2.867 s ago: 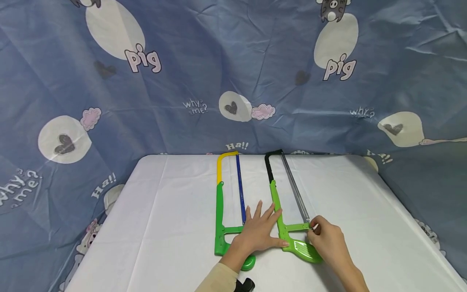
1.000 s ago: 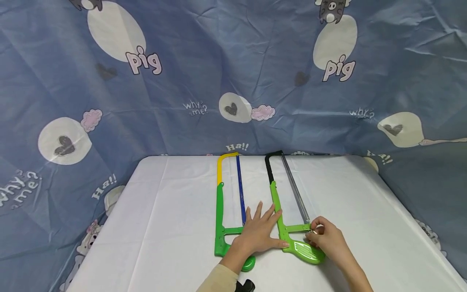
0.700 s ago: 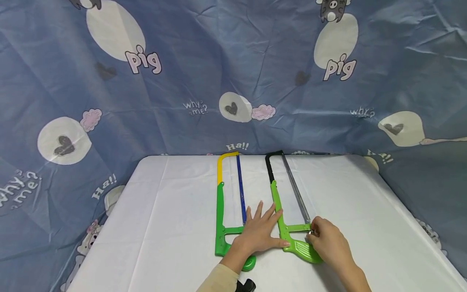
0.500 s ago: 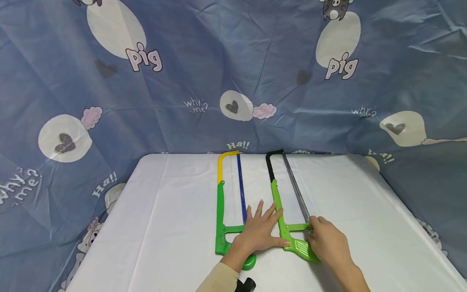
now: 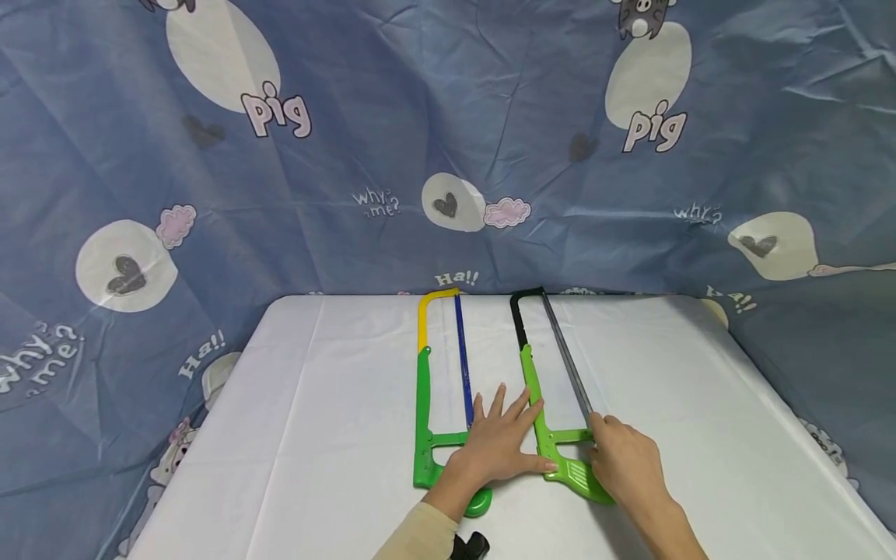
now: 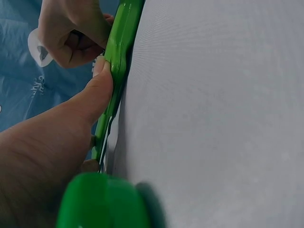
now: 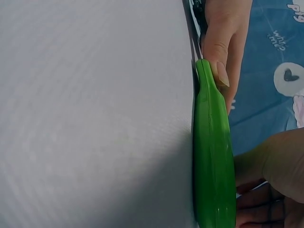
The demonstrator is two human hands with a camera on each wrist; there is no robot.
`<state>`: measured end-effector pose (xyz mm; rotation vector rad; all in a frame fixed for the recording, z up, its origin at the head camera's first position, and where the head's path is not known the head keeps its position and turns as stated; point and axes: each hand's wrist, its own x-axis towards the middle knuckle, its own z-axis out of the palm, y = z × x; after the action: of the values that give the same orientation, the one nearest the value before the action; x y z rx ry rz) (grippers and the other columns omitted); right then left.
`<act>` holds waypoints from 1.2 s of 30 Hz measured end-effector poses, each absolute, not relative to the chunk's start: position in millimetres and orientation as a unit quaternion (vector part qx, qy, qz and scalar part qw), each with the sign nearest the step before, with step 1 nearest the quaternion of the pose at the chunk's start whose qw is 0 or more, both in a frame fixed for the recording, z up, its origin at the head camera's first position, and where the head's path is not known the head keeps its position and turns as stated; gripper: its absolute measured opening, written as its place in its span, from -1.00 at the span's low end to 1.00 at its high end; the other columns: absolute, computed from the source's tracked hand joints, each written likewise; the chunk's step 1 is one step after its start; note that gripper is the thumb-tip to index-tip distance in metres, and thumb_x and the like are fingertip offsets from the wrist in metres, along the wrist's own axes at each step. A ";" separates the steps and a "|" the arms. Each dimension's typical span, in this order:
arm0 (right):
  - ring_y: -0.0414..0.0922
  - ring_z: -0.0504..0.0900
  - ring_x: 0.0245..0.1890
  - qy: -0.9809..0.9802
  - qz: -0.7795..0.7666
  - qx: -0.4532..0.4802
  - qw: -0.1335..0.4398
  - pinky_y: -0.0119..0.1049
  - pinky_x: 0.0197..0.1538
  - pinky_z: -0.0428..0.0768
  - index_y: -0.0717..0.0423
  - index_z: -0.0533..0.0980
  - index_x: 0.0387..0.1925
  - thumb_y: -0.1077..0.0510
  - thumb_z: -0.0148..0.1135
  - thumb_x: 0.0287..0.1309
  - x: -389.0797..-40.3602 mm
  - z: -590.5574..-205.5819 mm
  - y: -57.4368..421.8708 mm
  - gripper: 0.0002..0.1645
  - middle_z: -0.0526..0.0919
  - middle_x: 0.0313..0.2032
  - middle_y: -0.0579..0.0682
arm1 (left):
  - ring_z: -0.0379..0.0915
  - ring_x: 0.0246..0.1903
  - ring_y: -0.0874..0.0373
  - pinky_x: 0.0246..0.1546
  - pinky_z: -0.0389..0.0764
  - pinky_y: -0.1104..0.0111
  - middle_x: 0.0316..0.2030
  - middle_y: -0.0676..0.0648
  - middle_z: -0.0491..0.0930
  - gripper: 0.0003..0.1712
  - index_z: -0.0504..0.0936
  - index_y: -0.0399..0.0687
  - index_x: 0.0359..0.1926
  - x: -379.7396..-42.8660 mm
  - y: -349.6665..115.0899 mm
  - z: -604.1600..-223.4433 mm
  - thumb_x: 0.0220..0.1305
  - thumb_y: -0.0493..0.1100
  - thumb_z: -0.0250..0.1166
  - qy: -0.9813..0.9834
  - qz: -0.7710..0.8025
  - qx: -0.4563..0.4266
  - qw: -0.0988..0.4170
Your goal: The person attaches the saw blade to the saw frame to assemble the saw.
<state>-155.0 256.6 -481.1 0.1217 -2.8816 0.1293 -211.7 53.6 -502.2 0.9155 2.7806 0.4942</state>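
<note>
Two hacksaws lie side by side on the white table. The right one has a light green handle (image 5: 579, 476), a black front bow (image 5: 517, 319) and a grey blade (image 5: 567, 354). Spread flat, my left hand (image 5: 493, 443) presses on its frame, with the thumb on the handle (image 6: 124, 38) in the left wrist view. My right hand (image 5: 630, 463) curls its fingers at the blade's near end, pinching the wing nut there, which the fingers now hide. The other hacksaw (image 5: 422, 397), dark green and yellow with a blue blade (image 5: 462, 365), lies partly under my left forearm.
The white-covered table (image 5: 336, 435) ends at a blue printed cloth (image 5: 392, 140) hanging behind it. A black object (image 5: 476, 546) shows below my left sleeve (image 5: 423, 533).
My right hand's fingers have turned over at the blade's near end, covering the shiny wing nut seen between them earlier. Left hand and both hacksaws stay in place.
</note>
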 end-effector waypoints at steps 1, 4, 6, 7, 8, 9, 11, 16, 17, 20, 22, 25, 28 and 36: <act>-0.20 0.38 -0.70 -0.990 0.041 0.044 0.131 -0.32 -0.65 0.31 0.15 0.53 -0.44 0.27 0.54 -0.18 -155.0 -481.1 256.2 -0.71 0.51 -0.64 -0.06 | -0.31 0.58 -0.22 0.45 -0.14 -0.33 0.59 0.01 -0.07 0.14 0.02 0.27 0.57 -211.6 53.5 -501.9 0.09 0.59 0.15 0.933 0.166 0.307 0.085; -0.19 0.38 -0.73 -0.988 0.030 0.055 0.144 -0.31 -0.68 0.30 0.16 0.52 -0.47 0.28 0.55 -0.21 -154.9 -481.2 255.6 -0.70 0.52 -0.66 -0.04 | -0.32 0.58 -0.22 0.45 -0.15 -0.33 0.59 0.02 -0.08 0.14 0.01 0.28 0.57 -211.1 53.3 -501.7 0.09 0.60 0.14 0.934 0.163 0.307 0.085; -0.18 0.37 -0.74 -0.987 0.024 0.060 0.149 -0.29 -0.69 0.31 0.16 0.51 -0.49 0.28 0.54 -0.21 -154.9 -481.7 255.5 -0.70 0.50 -0.68 -0.04 | -0.32 0.58 -0.22 0.45 -0.15 -0.33 0.59 0.02 -0.08 0.13 0.01 0.28 0.57 -210.6 52.9 -501.1 0.10 0.59 0.14 0.934 0.163 0.307 0.085; -0.18 0.37 -0.74 -0.986 0.021 0.062 0.152 -0.29 -0.70 0.31 0.15 0.50 -0.50 0.28 0.54 -0.22 -155.0 -481.8 255.8 -0.69 0.50 -0.68 -0.03 | -0.32 0.58 -0.22 0.45 -0.15 -0.33 0.59 0.01 -0.07 0.13 0.02 0.28 0.57 -210.9 53.1 -500.7 0.10 0.59 0.14 0.933 0.164 0.308 0.085; -0.17 0.37 -0.75 -0.986 0.020 0.064 0.154 -0.28 -0.70 0.31 0.15 0.49 -0.51 0.29 0.53 -0.22 -155.1 -482.1 255.9 -0.70 0.49 -0.69 -0.03 | -0.32 0.58 -0.22 0.45 -0.15 -0.33 0.59 0.01 -0.07 0.13 0.01 0.28 0.57 -211.2 53.3 -501.0 0.10 0.59 0.14 0.934 0.163 0.308 0.085; -0.17 0.37 -0.75 -0.986 0.019 0.066 0.155 -0.27 -0.70 0.31 0.15 0.48 -0.51 0.30 0.52 -0.21 -155.1 -482.3 256.0 -0.70 0.49 -0.70 -0.03 | -0.32 0.58 -0.22 0.45 -0.16 -0.34 0.59 0.01 -0.07 0.13 0.01 0.28 0.57 -211.3 53.5 -500.9 0.10 0.60 0.14 0.934 0.162 0.308 0.085; -0.16 0.37 -0.76 -0.985 0.018 0.068 0.157 -0.26 -0.71 0.31 0.14 0.47 -0.52 0.31 0.50 -0.21 -155.3 -482.2 255.4 -0.70 0.48 -0.71 -0.03 | -0.32 0.58 -0.22 0.45 -0.16 -0.33 0.59 0.01 -0.07 0.13 0.01 0.28 0.57 -211.4 53.6 -501.0 0.10 0.60 0.13 0.934 0.161 0.307 0.084; -0.17 0.34 -0.77 -0.986 0.021 0.067 0.154 -0.26 -0.72 0.29 0.14 0.46 -0.54 0.34 0.43 -0.18 -154.9 -480.8 253.5 -0.75 0.48 -0.74 -0.02 | -0.30 0.58 -0.22 0.45 -0.15 -0.33 0.59 0.02 -0.07 0.14 0.00 0.29 0.57 -211.2 53.7 -501.1 0.09 0.60 0.13 0.935 0.156 0.307 0.080; -0.17 0.34 -0.77 -0.986 0.023 0.066 0.151 -0.27 -0.72 0.29 0.14 0.46 -0.54 0.35 0.42 -0.17 -154.8 -480.5 253.4 -0.76 0.48 -0.74 -0.01 | -0.30 0.58 -0.22 0.45 -0.14 -0.33 0.59 0.01 -0.06 0.14 0.01 0.28 0.57 -211.3 53.7 -501.3 0.09 0.60 0.13 0.935 0.157 0.307 0.079; -0.19 0.33 -0.77 -0.987 0.028 0.062 0.143 -0.30 -0.71 0.28 0.15 0.47 -0.54 0.36 0.41 -0.15 -155.1 -480.0 253.4 -0.77 0.50 -0.74 -0.01 | -0.28 0.57 -0.23 0.44 -0.12 -0.33 0.59 0.01 -0.05 0.13 0.02 0.27 0.57 -211.5 53.5 -501.7 0.10 0.60 0.14 0.935 0.159 0.309 0.077; -0.19 0.34 -0.76 -0.988 0.033 0.061 0.139 -0.30 -0.71 0.28 0.14 0.46 -0.55 0.36 0.41 -0.14 -155.3 -480.1 254.0 -0.77 0.52 -0.73 0.00 | -0.28 0.57 -0.23 0.44 -0.12 -0.33 0.59 0.00 -0.05 0.13 0.02 0.27 0.57 -211.8 53.5 -501.9 0.10 0.59 0.14 0.934 0.160 0.309 0.076; -0.19 0.35 -0.75 -0.988 0.045 0.061 0.137 -0.29 -0.70 0.28 0.11 0.44 -0.56 0.36 0.41 -0.14 -155.6 -480.6 255.6 -0.74 0.54 -0.71 0.00 | -0.28 0.57 -0.23 0.44 -0.12 -0.33 0.59 0.00 -0.05 0.13 0.02 0.26 0.57 -211.8 53.3 -502.0 0.11 0.59 0.14 0.934 0.160 0.310 0.075; -0.18 0.33 -0.73 -0.988 0.057 0.060 0.134 -0.26 -0.68 0.27 0.07 0.39 -0.60 0.36 0.38 -0.13 -155.7 -481.2 257.1 -0.70 0.54 -0.72 0.00 | -0.27 0.57 -0.23 0.44 -0.11 -0.33 0.59 0.00 -0.05 0.13 0.03 0.26 0.57 -211.8 53.5 -502.8 0.10 0.59 0.14 0.933 0.162 0.311 0.077; -0.21 0.28 -0.74 -0.989 0.077 0.054 0.113 -0.33 -0.68 0.22 0.06 0.39 -0.61 0.37 0.34 -0.09 -156.9 -478.5 256.6 -0.72 0.52 -0.74 -0.04 | -0.28 0.57 -0.25 0.43 -0.12 -0.35 0.59 -0.01 -0.04 0.13 0.04 0.25 0.57 -212.4 53.4 -504.3 0.10 0.59 0.14 0.932 0.166 0.313 0.071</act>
<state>-156.9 256.6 -478.5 0.1573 -2.9020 0.2267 -212.4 53.4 -504.3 0.9402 2.8030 0.5005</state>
